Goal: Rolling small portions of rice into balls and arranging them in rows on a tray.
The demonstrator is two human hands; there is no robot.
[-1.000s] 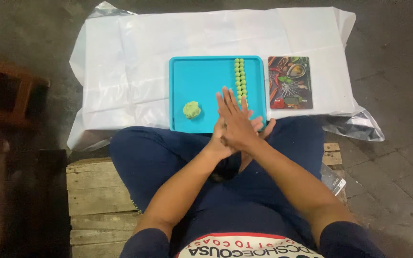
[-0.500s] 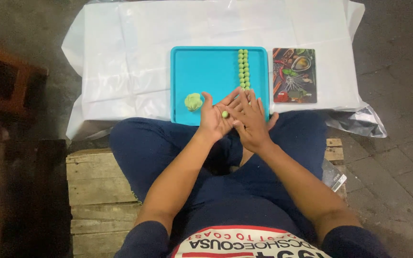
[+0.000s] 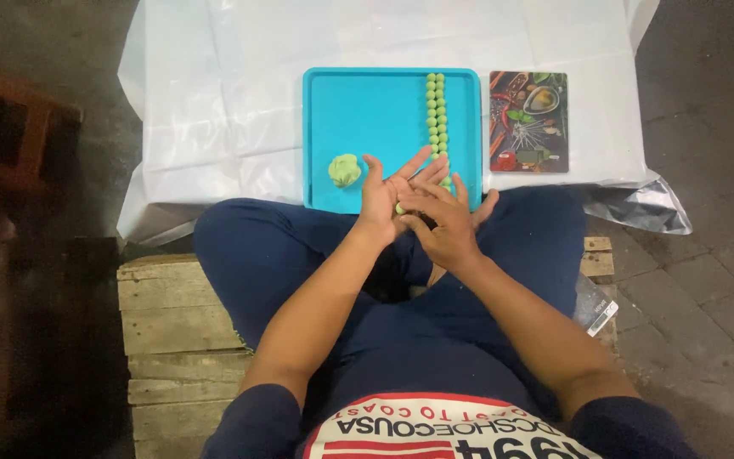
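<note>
1. Left hand (image 3: 384, 197): held palm-up with fingers spread, at the near edge of the tray.
2. Right hand (image 3: 442, 223): laid flat across the left palm, fingers extended.
3. Small green ball (image 3: 400, 208): seen between the two palms, only partly visible.
4. Turquoise tray (image 3: 367, 110): set on the white-covered tabletop (image 3: 223, 102), at 12 o'clock from the hands.
5. Row of green balls (image 3: 437, 119): lined along the tray's 3 o'clock side.
6. Green dough lump (image 3: 344, 170): placed at the tray's 7 o'clock corner.
7. Patterned board (image 3: 528, 121): laid at 3 o'clock of the tray.
</note>
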